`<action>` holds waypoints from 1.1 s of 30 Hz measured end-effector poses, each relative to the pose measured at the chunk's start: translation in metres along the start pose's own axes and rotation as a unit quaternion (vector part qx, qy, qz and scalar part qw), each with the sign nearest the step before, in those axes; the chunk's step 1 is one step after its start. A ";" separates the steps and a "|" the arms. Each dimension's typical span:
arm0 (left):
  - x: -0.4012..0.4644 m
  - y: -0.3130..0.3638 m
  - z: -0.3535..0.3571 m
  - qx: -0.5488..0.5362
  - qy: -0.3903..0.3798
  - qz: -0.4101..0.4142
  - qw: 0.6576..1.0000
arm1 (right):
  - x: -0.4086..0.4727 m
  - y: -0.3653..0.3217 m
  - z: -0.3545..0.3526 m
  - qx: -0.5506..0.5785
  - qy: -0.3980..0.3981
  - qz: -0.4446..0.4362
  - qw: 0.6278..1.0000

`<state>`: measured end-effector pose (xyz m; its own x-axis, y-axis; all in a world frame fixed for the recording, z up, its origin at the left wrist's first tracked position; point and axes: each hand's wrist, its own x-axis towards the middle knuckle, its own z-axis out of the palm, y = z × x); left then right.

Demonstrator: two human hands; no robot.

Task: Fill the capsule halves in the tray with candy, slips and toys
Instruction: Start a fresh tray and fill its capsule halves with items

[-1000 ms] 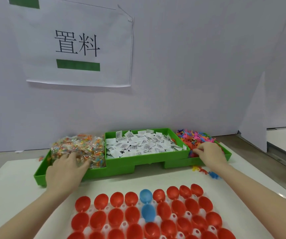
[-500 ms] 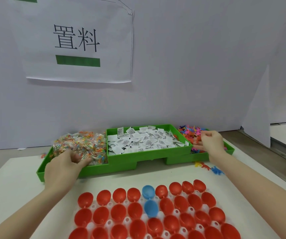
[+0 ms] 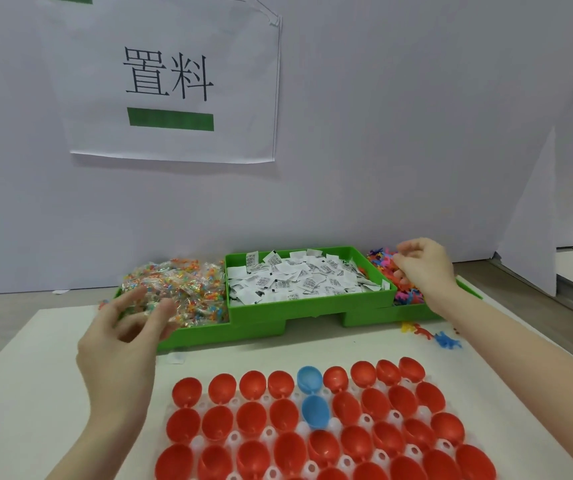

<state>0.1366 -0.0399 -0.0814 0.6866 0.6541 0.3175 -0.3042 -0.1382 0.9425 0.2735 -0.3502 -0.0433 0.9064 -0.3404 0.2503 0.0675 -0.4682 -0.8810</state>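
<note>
Watching both hands at once, I see trouble mostly on the left. My left hand [image 3: 122, 344] hangs in the air just in front of the candy [image 3: 177, 292], fingers spread and blurred, thumb and forefinger near each other; I cannot tell whether a wrapped sweet sits between them, and I judge it holds nothing sure. If a sweet is there, so loose a pinch could let it fall on the table [image 3: 36, 393] short of the capsule halves [image 3: 312, 427].

My right hand [image 3: 423, 268] has its fingers curled over the toys [image 3: 382, 261] at the right end of the green bin [image 3: 278, 310]. It seems to pinch at a toy, though the pinch itself is hidden. These toys tangle, I judge, so one pull may drag out several; a few already lie on the table by the bin [image 3: 430, 336], a sign that they spill readily.

The slips [image 3: 299, 277] lie untouched in the middle compartment. The halves, red with two blue, stand open and, as far as I can see, unfilled in the white tray [image 3: 368, 419] near me, well apart from both hands.

Against the frame half a second ago: my left hand was lying on the candy pile and has since lifted off and drawn back toward me. My right hand has risen a little above the toys. The view has tipped slightly upward.
</note>
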 end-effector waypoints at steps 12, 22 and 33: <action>-0.021 0.032 -0.001 -0.002 -0.197 -0.058 0.979 | -0.019 -0.030 0.036 -0.449 -0.193 -0.067 0.870; -0.036 0.048 0.009 -0.032 -0.218 -0.034 0.975 | -0.022 -0.019 0.039 -0.535 -0.038 -0.186 0.823; -0.048 0.068 0.011 -0.064 -0.237 -0.113 0.963 | -0.088 -0.082 0.022 0.086 -0.181 -0.055 0.978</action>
<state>0.0901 -0.0888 -0.0318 0.9599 0.2396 0.1453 -0.1687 0.0800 0.9824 0.1974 -0.2641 -0.0015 0.9758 0.0311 0.2164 0.2143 -0.3310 -0.9190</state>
